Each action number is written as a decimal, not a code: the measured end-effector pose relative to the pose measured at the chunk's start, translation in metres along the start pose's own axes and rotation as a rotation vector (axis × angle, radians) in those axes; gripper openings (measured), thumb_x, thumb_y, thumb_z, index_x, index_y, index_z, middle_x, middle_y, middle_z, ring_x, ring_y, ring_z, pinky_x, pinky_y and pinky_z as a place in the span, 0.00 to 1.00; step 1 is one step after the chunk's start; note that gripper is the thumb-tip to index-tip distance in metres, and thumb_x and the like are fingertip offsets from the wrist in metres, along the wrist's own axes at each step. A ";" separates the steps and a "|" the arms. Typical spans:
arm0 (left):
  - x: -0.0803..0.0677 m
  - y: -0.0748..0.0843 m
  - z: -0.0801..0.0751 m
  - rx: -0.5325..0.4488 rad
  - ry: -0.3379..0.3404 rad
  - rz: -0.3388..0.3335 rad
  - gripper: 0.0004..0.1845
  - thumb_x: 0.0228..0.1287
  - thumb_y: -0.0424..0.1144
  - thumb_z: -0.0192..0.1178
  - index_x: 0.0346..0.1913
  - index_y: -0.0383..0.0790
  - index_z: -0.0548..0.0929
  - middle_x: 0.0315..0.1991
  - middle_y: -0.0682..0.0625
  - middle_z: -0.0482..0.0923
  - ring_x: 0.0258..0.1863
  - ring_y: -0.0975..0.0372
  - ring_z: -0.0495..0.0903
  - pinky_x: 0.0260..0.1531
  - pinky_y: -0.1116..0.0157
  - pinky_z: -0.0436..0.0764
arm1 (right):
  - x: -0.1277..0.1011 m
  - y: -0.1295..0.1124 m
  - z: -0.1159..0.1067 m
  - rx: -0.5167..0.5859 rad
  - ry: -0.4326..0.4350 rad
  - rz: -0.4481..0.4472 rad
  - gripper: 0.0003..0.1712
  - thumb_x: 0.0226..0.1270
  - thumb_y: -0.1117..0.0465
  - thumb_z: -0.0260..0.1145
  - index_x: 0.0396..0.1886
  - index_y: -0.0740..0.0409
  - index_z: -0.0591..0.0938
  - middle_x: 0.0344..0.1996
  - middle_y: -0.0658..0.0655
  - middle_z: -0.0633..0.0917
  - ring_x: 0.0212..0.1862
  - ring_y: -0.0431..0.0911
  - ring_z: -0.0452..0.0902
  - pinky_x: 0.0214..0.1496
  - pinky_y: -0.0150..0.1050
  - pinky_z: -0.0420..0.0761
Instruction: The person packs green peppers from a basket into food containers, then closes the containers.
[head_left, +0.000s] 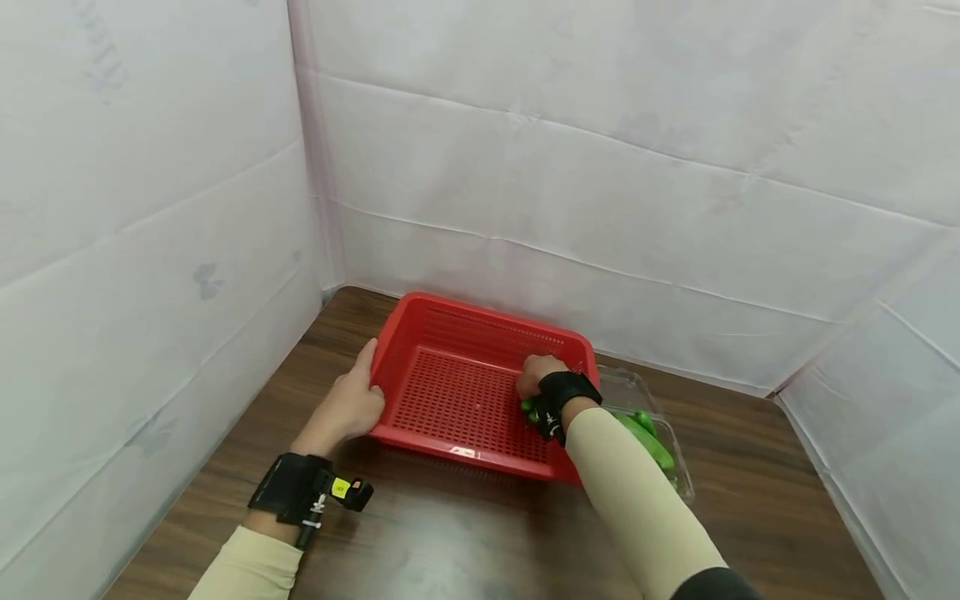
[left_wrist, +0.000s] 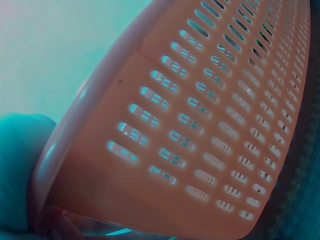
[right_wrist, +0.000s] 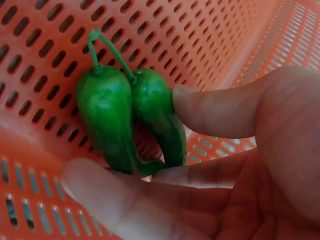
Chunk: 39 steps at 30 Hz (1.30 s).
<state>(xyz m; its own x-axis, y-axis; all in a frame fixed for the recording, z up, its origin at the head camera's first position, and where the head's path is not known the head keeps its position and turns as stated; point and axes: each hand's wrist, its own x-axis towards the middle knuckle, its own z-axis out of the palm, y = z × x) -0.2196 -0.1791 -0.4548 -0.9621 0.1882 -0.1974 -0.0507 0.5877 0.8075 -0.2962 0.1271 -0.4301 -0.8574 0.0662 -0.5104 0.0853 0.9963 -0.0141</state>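
A red perforated plastic basket (head_left: 457, 400) stands on the table. My left hand (head_left: 354, 406) grips its left rim, thumb along the edge; in the left wrist view the slotted basket wall (left_wrist: 130, 175) fills most of the picture and little of the hand shows. Inside the basket at its right end is my right hand (head_left: 538, 373). There it holds two glossy green peppers (right_wrist: 105, 105) with thin curved stems, the thumb against one pepper and the fingers beneath. The peppers sit close to the basket's slotted surface; whether they touch it I cannot tell.
Right of the basket lies a clear plastic container (head_left: 626, 387) with more green vegetables (head_left: 654, 442), partly hidden by my right forearm. The dark wooden table (head_left: 750, 500) meets white sheeted walls (head_left: 600, 167) behind and at both sides.
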 end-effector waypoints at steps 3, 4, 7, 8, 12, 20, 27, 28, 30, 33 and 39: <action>-0.001 0.001 0.002 -0.002 0.003 0.006 0.42 0.77 0.31 0.41 0.85 0.43 0.33 0.69 0.27 0.71 0.49 0.50 0.82 0.49 0.53 0.81 | 0.007 0.001 0.004 0.028 0.003 0.037 0.19 0.66 0.65 0.62 0.16 0.51 0.69 0.18 0.52 0.66 0.22 0.46 0.56 0.26 0.38 0.61; -0.001 0.000 0.002 -0.003 0.005 0.009 0.42 0.77 0.31 0.41 0.85 0.43 0.33 0.69 0.26 0.71 0.50 0.50 0.82 0.49 0.52 0.81 | 0.008 0.000 0.005 0.036 0.009 0.049 0.18 0.66 0.65 0.63 0.17 0.52 0.71 0.19 0.53 0.67 0.23 0.46 0.58 0.26 0.38 0.62; -0.003 -0.001 0.003 -0.010 0.011 0.014 0.42 0.77 0.30 0.41 0.85 0.42 0.33 0.69 0.26 0.71 0.50 0.50 0.82 0.48 0.53 0.82 | 0.006 -0.003 0.007 0.068 0.023 0.064 0.17 0.66 0.64 0.65 0.18 0.52 0.72 0.18 0.52 0.67 0.23 0.46 0.61 0.26 0.38 0.64; -0.003 -0.001 0.003 -0.012 0.013 0.016 0.42 0.77 0.30 0.41 0.85 0.42 0.33 0.69 0.25 0.71 0.50 0.49 0.83 0.47 0.54 0.82 | 0.005 -0.003 0.007 0.077 0.027 0.066 0.18 0.67 0.64 0.65 0.18 0.52 0.72 0.18 0.52 0.67 0.22 0.46 0.60 0.26 0.38 0.64; -0.004 -0.001 0.002 -0.015 0.020 0.020 0.41 0.77 0.30 0.41 0.85 0.42 0.34 0.68 0.25 0.71 0.49 0.50 0.83 0.46 0.55 0.82 | 0.004 -0.005 0.009 0.088 0.037 0.063 0.23 0.68 0.64 0.64 0.14 0.50 0.68 0.16 0.50 0.64 0.21 0.44 0.57 0.26 0.37 0.63; -0.007 -0.003 -0.002 0.004 0.012 0.007 0.42 0.77 0.30 0.41 0.85 0.41 0.34 0.70 0.25 0.69 0.52 0.48 0.82 0.48 0.53 0.81 | 0.004 -0.007 0.011 0.082 0.042 0.061 0.12 0.69 0.59 0.69 0.25 0.53 0.78 0.25 0.53 0.75 0.28 0.46 0.69 0.31 0.37 0.69; -0.009 -0.009 -0.006 -0.006 0.002 -0.002 0.42 0.77 0.30 0.42 0.85 0.40 0.34 0.69 0.25 0.69 0.49 0.50 0.83 0.43 0.57 0.82 | 0.008 -0.011 0.016 0.099 0.059 0.058 0.20 0.68 0.60 0.69 0.16 0.51 0.75 0.18 0.51 0.72 0.23 0.45 0.67 0.27 0.36 0.67; -0.009 -0.010 -0.006 -0.010 0.002 -0.002 0.42 0.77 0.30 0.42 0.85 0.40 0.34 0.70 0.25 0.69 0.49 0.50 0.83 0.42 0.57 0.82 | 0.008 -0.012 0.017 0.095 0.057 0.057 0.21 0.69 0.60 0.68 0.14 0.51 0.74 0.16 0.50 0.70 0.21 0.44 0.65 0.26 0.36 0.67; -0.009 -0.012 -0.005 -0.016 0.003 -0.004 0.42 0.77 0.30 0.42 0.85 0.40 0.34 0.70 0.26 0.69 0.49 0.50 0.83 0.41 0.58 0.83 | 0.008 -0.013 0.019 0.097 0.050 0.050 0.24 0.69 0.60 0.66 0.12 0.50 0.72 0.13 0.49 0.68 0.19 0.43 0.62 0.25 0.36 0.65; -0.008 -0.014 -0.005 -0.015 0.017 0.002 0.41 0.77 0.29 0.42 0.85 0.40 0.35 0.69 0.26 0.69 0.49 0.50 0.83 0.42 0.58 0.83 | 0.006 -0.014 0.021 0.109 0.054 0.047 0.24 0.69 0.59 0.64 0.11 0.49 0.70 0.12 0.48 0.66 0.18 0.43 0.61 0.25 0.36 0.64; -0.002 -0.011 -0.004 -0.011 0.006 0.009 0.42 0.77 0.30 0.42 0.85 0.41 0.34 0.69 0.27 0.70 0.47 0.51 0.83 0.43 0.57 0.82 | -0.001 -0.005 0.020 0.148 0.101 0.055 0.21 0.68 0.57 0.63 0.14 0.49 0.69 0.18 0.51 0.70 0.25 0.47 0.68 0.31 0.39 0.68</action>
<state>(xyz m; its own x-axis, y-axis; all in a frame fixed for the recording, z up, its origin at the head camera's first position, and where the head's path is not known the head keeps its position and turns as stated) -0.2181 -0.1890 -0.4608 -0.9642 0.1881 -0.1869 -0.0455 0.5771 0.8154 -0.2853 0.1204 -0.4470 -0.8954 0.1331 -0.4249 0.2007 0.9725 -0.1183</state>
